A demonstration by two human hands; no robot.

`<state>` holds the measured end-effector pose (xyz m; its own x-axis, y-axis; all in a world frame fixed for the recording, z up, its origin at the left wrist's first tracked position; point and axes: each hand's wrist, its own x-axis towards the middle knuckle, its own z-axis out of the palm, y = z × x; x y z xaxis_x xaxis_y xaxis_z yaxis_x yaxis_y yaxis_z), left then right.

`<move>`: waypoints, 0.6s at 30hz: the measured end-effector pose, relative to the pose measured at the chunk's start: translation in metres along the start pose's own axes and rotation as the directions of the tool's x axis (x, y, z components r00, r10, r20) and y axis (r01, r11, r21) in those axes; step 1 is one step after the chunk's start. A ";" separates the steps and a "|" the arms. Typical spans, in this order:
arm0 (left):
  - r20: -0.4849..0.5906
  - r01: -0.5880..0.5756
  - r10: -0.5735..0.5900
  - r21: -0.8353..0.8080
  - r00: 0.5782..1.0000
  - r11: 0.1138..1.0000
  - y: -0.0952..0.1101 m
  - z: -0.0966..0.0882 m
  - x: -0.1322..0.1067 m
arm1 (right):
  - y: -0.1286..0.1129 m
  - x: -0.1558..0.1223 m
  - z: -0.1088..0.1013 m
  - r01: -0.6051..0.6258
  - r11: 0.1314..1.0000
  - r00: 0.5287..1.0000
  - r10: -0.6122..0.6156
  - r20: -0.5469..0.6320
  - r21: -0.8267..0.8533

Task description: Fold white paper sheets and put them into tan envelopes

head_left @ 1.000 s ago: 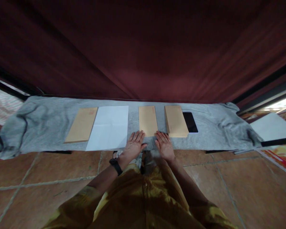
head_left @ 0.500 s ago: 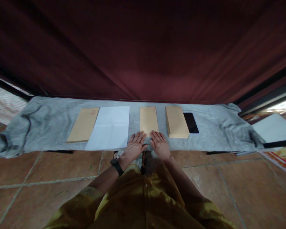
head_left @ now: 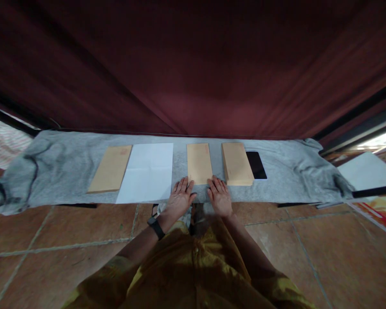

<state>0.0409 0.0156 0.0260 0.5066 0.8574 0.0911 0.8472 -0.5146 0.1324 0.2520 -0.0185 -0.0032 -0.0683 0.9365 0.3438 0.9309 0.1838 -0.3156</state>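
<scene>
Hiding envelope [head_left: 199, 162] near corners: left hand [head_left: 179, 199], right hand [head_left: 220, 198], flat.

Right hand shifts outward

I see my right hand [head_left: 219, 196] slide rightward along the middle envelope [head_left: 199, 163]'s near edge, toward its corner.

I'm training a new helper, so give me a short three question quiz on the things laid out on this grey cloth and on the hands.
1. True or false: the phone lies left of the stack of envelopes.
2. What lies just left of the envelope nearest the hands? A) white sheet B) phone C) stack of envelopes
3. In a few words: how do the left hand and right hand rest on the grey cloth?
Key: 1 false, the phone is on its right. 2 A. 3 flat, palms down, holding nothing.
</scene>
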 end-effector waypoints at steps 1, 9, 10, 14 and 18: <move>-0.011 0.023 -0.023 -0.022 1.000 1.000 0.001 0.001 0.000 | 0.000 0.000 0.000 0.001 1.000 1.000 -0.001 -0.010 -0.001; 0.023 0.264 -0.292 -0.496 0.956 0.827 0.002 -0.007 0.029 | 0.001 -0.001 0.001 0.008 1.000 1.000 -0.008 -0.018 -0.002; 0.051 0.311 -0.348 -0.585 0.936 0.749 0.002 -0.009 0.033 | 0.001 0.000 0.001 0.007 1.000 1.000 -0.007 -0.019 -0.001; 0.181 0.416 -0.493 -0.806 0.851 0.422 0.003 -0.015 0.043 | 0.000 0.000 -0.001 -0.008 1.000 1.000 0.008 0.000 -0.002; 0.213 0.422 -0.513 -0.843 0.831 0.333 0.001 -0.019 0.044 | -0.002 0.001 -0.001 -0.015 1.000 1.000 0.015 0.003 0.004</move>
<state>0.0613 0.0529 0.0489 0.0204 0.9790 -0.2028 0.3610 0.1820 0.9146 0.2508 -0.0184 -0.0017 -0.0559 0.9402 0.3361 0.9305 0.1711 -0.3240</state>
